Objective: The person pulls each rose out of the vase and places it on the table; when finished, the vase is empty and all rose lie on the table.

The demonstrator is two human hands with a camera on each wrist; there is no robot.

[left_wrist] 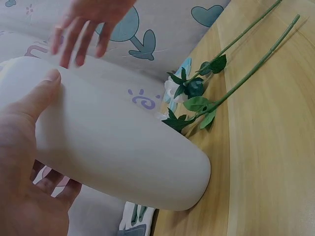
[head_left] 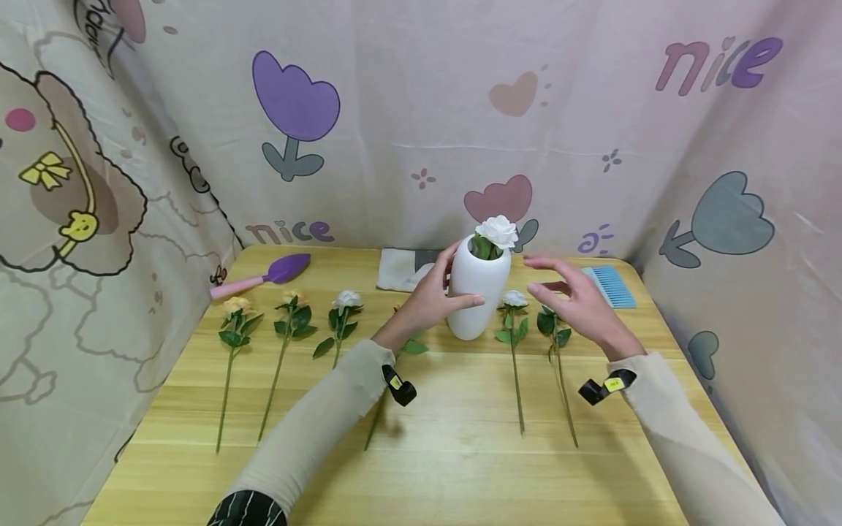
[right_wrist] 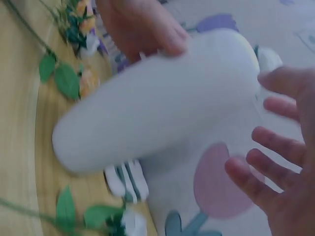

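Observation:
A smooth white vase [head_left: 476,296] leans slightly to the right near the back of the table, a white artificial rose [head_left: 498,232] standing in its mouth. My left hand [head_left: 435,301] grips the vase from the left, the thumb across its front and the other fingers behind. To the right of the vase, my right hand [head_left: 582,303] hovers with fingers spread and apart from it, holding nothing. In the left wrist view the base of the vase [left_wrist: 123,137] is at the tabletop; whether its whole bottom touches cannot be told.
Right of the vase lie two stemmed roses [head_left: 516,365]. Several more, yellow [head_left: 237,307] and white [head_left: 347,299], lie left, one partly under my left forearm. A purple-bladed trowel [head_left: 286,269], a folded cloth [head_left: 397,269] and a blue comb-like piece [head_left: 615,286] lie along the back.

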